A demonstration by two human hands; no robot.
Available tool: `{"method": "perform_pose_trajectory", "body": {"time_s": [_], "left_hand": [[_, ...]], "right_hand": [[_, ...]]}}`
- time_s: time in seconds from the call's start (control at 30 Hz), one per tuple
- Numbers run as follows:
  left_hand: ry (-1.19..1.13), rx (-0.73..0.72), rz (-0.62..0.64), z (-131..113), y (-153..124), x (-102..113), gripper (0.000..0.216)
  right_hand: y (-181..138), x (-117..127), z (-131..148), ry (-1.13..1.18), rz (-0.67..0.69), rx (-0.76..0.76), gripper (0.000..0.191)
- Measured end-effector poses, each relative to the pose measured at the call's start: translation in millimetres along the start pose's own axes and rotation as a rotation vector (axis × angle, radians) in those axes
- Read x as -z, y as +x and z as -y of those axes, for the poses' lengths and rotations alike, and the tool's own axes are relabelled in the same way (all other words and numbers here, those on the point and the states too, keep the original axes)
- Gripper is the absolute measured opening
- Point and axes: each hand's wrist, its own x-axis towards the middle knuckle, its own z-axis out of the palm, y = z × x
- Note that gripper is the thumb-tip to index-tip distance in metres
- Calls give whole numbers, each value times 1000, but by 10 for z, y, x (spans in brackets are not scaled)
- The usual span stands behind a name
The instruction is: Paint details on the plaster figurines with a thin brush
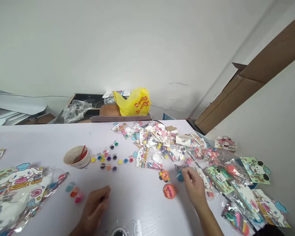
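Note:
My left hand (pixel 95 206) rests curled closed over the table at the lower middle, with nothing showing in its fingers. To its left lie small paint pots in teal, orange (pixel 75 191) and pink. My right hand (pixel 194 186) has its fingers curled in beside a small blue piece (pixel 180 176); I cannot tell whether it grips that piece or only lies against it. Left of this hand are two painted figures: a small orange-and-yellow one (pixel 164 176) and a larger orange one with a pink middle (pixel 169 191).
A paper cup (pixel 77 156) holds a red stick beside several paint pots (pixel 108 158). Packets of white figures with cartoon cards (pixel 159 135) pile up at the back and right; more bags (pixel 19 196) lie left. A yellow plastic bag (pixel 135 102) sits behind the table (pixel 137 183).

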Motion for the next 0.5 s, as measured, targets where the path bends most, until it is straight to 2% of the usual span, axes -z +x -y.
{"method": "perform_pose_trajectory", "body": {"time_s": [0.1,0.17,0.3,0.5], "left_hand": [[21,40,29,9,28,-13,32],[28,49,46,0,37,-17,32],[23,60,99,4,48,-14,31],[-19,87,153,9,101,30,32]], "right_hand": [[-191,-165,31,-297,179,119,21],[-277,-281,53,-436,192,179,13],[-294,-484,151,-613,208,199,32],[-154,-538,286,-690,221,148,17]]}}
